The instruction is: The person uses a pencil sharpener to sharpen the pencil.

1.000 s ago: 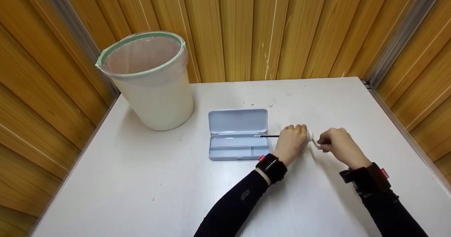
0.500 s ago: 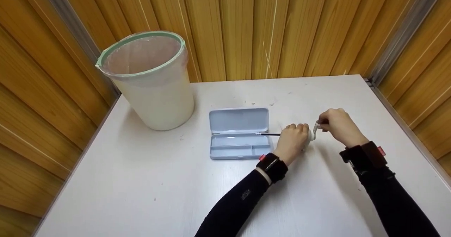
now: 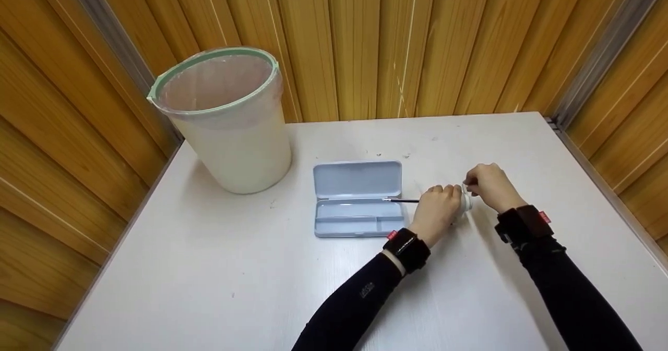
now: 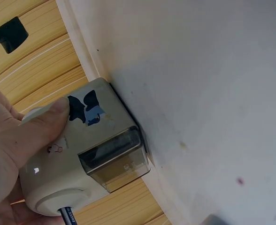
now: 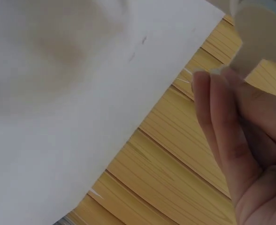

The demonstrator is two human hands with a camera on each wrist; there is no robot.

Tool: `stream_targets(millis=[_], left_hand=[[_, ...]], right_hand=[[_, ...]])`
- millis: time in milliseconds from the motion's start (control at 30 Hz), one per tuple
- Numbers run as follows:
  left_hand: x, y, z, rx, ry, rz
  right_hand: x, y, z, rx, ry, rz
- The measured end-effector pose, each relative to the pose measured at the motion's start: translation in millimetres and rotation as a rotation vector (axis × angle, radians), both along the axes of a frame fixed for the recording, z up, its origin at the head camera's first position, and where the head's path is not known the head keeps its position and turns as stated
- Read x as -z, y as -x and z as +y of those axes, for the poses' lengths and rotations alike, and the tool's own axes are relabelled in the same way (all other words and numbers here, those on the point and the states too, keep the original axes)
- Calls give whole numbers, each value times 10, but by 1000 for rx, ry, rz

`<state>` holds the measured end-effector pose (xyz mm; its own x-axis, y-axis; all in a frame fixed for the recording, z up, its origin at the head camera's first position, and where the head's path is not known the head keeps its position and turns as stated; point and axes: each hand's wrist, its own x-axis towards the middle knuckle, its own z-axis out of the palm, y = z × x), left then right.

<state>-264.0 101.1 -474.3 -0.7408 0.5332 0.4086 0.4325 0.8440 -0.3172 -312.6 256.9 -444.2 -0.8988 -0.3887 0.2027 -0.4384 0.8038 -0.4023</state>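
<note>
My left hand [image 3: 437,213] grips a white crank pencil sharpener [image 4: 95,136] from above, thumb along its side. The sharpener bears dark blue cartoon figures and has a clear smoky shavings drawer [image 4: 117,161]. A dark pencil [image 3: 404,201] sticks out of its left end, its tail reaching over the open pencil case [image 3: 357,180]. At the other end, my right hand [image 3: 493,186] pinches the handle of the white crank [image 5: 248,58] between thumb and fingertips. Most of the sharpener is hidden under the left hand in the head view.
A tall cream bin [image 3: 242,153] with a green rim and a clear liner stands at the back left. The light blue case lies mid-table with its lid up. Wood-grain panels [image 3: 349,53] border the white table [image 3: 219,267] at the back and sides.
My right hand has gone up and then slightly left, turning the crank from pointing down to pointing up. The left hand, the sharpener and the pencil stay nearly in place.
</note>
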Motion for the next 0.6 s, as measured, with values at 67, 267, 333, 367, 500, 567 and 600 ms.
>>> stream_targets(millis=[67,267,333,367,500,567,600], left_hand=[[4,1,1,6,-10,2],[26,17,0,17,-38,42],[30,21,1,19,-42,49],[31,22,3,20,-43,51],[42,17,11,22,-45,59],[42,14,15,19,-47,68],[45,13,15,17,-48,72]], right_hand=[[60,8,6,-14,-14,-18],[151,15,6,-24,-48,-77],[155,19,3,-18,-56,-89],[155,17,0,-14,-60,-95],[159,2,-2,-17,-78,-132],[168,-11,0,-26,-83,-139],[174,-16,2,-33,-83,-140]])
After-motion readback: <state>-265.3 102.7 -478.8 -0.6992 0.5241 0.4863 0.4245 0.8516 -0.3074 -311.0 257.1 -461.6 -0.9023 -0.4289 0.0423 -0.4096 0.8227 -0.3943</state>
